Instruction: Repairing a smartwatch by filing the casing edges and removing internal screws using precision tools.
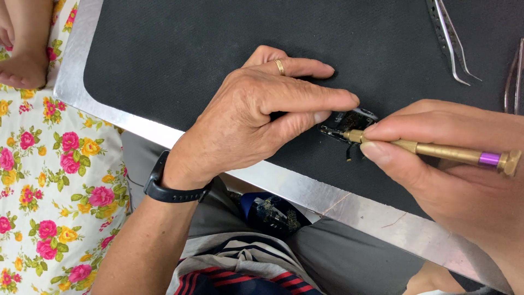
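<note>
We pinch the small black part (349, 123) still near the mat's (180, 49) front edge with our left hand (256, 117), while our right hand's (453, 164) fingers squeeze the gold screwdriver (436, 151) steady and straight.

left hand (256, 117): flat, fingers pressed down | right hand (453, 164): pinch grip closed

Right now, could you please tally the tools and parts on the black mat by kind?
Gold precision screwdriver, in the right hand: 1
Small dark electronic part, steadied by the left hand: 1
Steel tweezers, lying at the top right: 1
Partly cut-off metal tool at the right edge, kind unclear: 1
Total: 4
</note>
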